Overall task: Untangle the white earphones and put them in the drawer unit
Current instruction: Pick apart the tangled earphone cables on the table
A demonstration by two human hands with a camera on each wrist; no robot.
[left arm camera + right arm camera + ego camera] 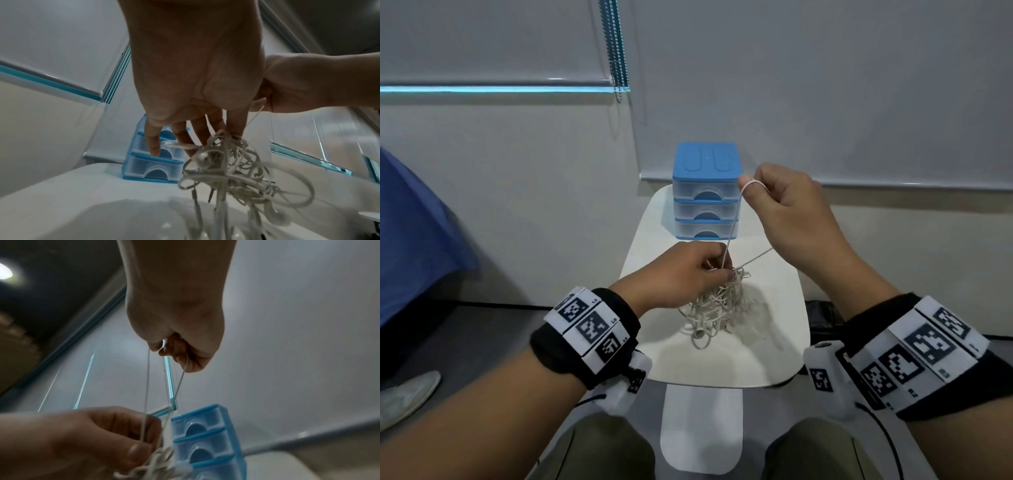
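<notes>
A tangled bundle of white earphones hangs over the white table, its lowest loops touching the top. My left hand pinches the top of the tangle. My right hand is raised higher, in front of the drawer unit, with a loop of cord hooked over a curled finger; two taut strands run down to the left hand. The blue drawer unit with three clear drawers, all closed, stands at the table's far end.
The table is small and rounded, set against a wall with roller blinds and a bead chain. A blue cloth lies at left, a white shoe on the floor. My knees are under the near edge.
</notes>
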